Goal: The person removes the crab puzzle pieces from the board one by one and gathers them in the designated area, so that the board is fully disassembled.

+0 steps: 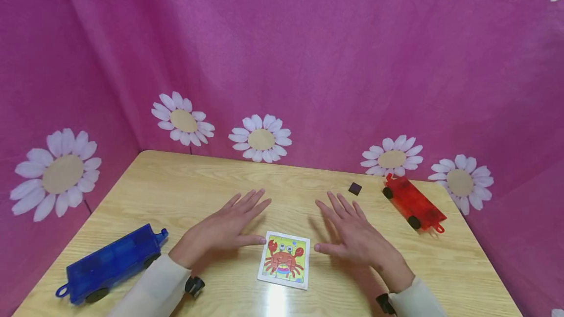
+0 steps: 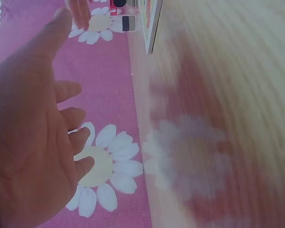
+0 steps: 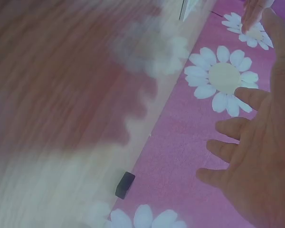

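Observation:
A small square crab puzzle [image 1: 284,261] in a white frame lies flat on the wooden table, its red crab on a yellow ground. My left hand [image 1: 226,226] is to the left of it, fingers extended and thumb toward the frame's upper left corner. On the other side my right hand [image 1: 352,238] holds nothing, with its fingers spread and its thumb pointing at the puzzle. Both wrist views show bare palms, the left palm [image 2: 33,133] and the right palm [image 3: 261,156], with the table surface beside them.
A blue toy wagon [image 1: 112,264] with black wheels stands at the left of the table [image 1: 207,175]. At the right is a red toy wagon [image 1: 414,203]. A small dark block [image 1: 355,189] lies near the back edge. A pink curtain [image 1: 282,62] with daisies rises behind.

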